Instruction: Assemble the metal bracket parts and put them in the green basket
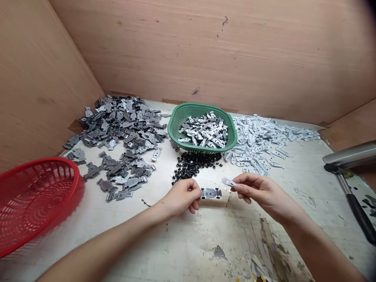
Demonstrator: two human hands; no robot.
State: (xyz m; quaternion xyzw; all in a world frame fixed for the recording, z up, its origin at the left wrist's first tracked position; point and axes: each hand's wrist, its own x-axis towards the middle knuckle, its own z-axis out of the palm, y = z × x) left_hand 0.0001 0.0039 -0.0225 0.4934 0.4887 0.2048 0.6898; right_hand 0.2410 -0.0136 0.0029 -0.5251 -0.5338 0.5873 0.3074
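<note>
Between the fingertips of my left hand (188, 196) is the left end of a grey toy car chassis (210, 192), with small black wheels showing at both ends. My right hand (255, 187) pinches one end of a light grey, elongated car-shaped piece (228, 181), held just to the right of the chassis and apart from it. Behind my left hand lies a heap of small black wheel pieces (190, 166). Beyond it stands a green basket (202, 149) holding many light pieces with black bits.
Dark grey chassis plates (126, 129) are heaped at the back left, and light grey pieces (258, 141) at the back right. A red basket (78, 184) stands at left. A metal tool with a black-gripped lever (360, 215) is at right. Wooden walls (205, 51) enclose the worn tabletop.
</note>
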